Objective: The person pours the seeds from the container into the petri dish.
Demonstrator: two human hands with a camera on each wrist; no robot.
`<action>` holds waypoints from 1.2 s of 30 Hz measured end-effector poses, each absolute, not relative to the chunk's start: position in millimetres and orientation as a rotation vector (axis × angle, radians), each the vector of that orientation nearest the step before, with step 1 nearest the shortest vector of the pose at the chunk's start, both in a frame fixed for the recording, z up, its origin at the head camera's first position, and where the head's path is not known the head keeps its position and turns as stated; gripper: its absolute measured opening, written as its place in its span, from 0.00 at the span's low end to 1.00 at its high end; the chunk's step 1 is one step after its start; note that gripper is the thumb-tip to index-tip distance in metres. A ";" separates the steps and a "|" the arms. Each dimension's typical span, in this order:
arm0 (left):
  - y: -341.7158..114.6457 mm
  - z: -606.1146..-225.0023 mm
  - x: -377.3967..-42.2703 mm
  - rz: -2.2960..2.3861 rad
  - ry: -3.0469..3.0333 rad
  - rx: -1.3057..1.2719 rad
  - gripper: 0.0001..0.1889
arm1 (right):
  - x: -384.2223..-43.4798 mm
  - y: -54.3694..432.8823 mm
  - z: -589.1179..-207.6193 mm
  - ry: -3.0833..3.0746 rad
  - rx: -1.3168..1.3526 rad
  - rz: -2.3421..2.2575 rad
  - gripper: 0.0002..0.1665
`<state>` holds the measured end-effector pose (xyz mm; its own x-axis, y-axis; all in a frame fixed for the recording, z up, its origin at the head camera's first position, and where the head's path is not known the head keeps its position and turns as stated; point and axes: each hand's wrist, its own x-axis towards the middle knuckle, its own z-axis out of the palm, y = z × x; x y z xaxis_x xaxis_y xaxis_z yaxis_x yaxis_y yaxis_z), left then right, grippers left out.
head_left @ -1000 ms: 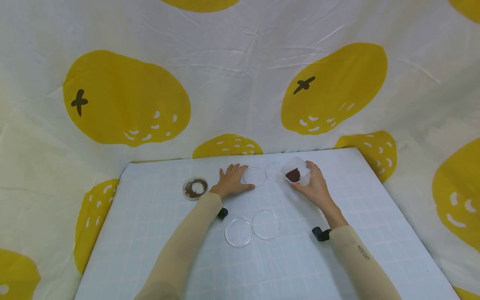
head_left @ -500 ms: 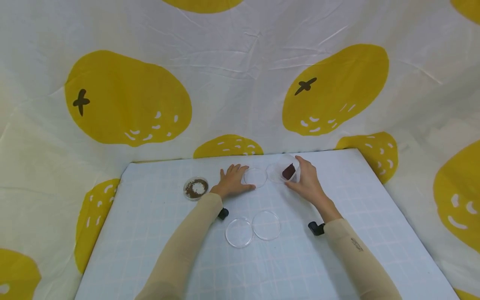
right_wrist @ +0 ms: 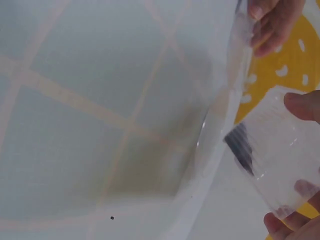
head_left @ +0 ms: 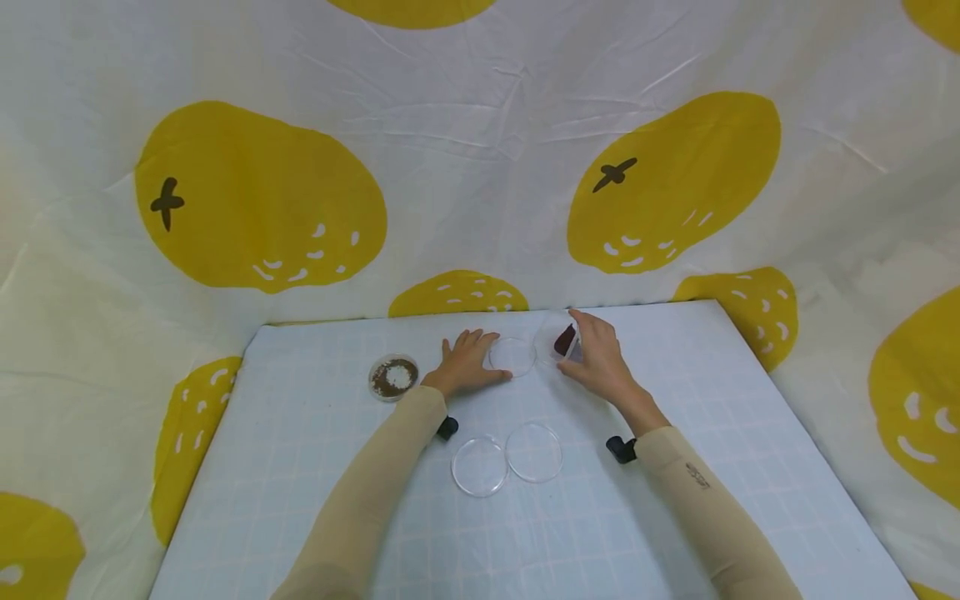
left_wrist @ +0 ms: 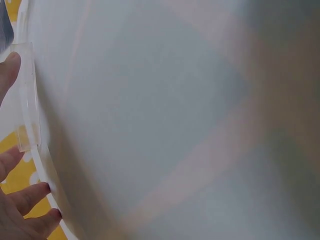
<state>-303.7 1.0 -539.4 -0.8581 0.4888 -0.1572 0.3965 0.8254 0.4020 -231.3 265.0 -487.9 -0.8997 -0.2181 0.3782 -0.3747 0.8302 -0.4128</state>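
**Right hand (head_left: 600, 358) and translucent squarish plastic container (right_wrist: 280, 155) moved toward the landmark, the clear round shallow dish (head_left: 513, 357)**

Head view: Container is also turned further onto its side. Its dark brown contents (head_left: 565, 340) now appear to lie over the second clear round dish (head_left: 543, 343), just right of the landmark. Judgement: contents are being brought to that dish; whether any has fallen cannot be told. Left hand (head_left: 465, 360) has stayed spread, thumb and forefinger touching the landmark's rim. Left of the landmark: clear dish of brown granules and white material (head_left: 393, 399). Nearer the person: two clear dishes (head_left: 480, 467) (head_left: 534, 452), rims apparently touching. Obstruction: container and right fingers partly hide the second dish.

Left wrist view: Landmark appears edge-on, between thumb and forefinger.

Right wrist view: Right thumb and fingers grip opposite sides of the tilted container, dark contents at one corner.
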 end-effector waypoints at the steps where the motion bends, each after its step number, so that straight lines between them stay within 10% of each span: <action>1: 0.8 -538.9 -303.5 0.526 2.753 0.682 0.49 | -231.7 264.1 -487.6 -2.701 0.449 0.693 0.56; 36: 3.0 -540.9 -306.4 0.515 2.740 0.634 0.49 | -243.7 245.0 -487.9 -2.860 0.452 0.419 0.56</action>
<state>-306.4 3.0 -540.9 -0.8642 0.4665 -0.1887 0.3661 0.8401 0.4001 -243.7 245.0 -487.9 -0.9297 -0.2679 0.2530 -0.3291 0.9124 -0.2434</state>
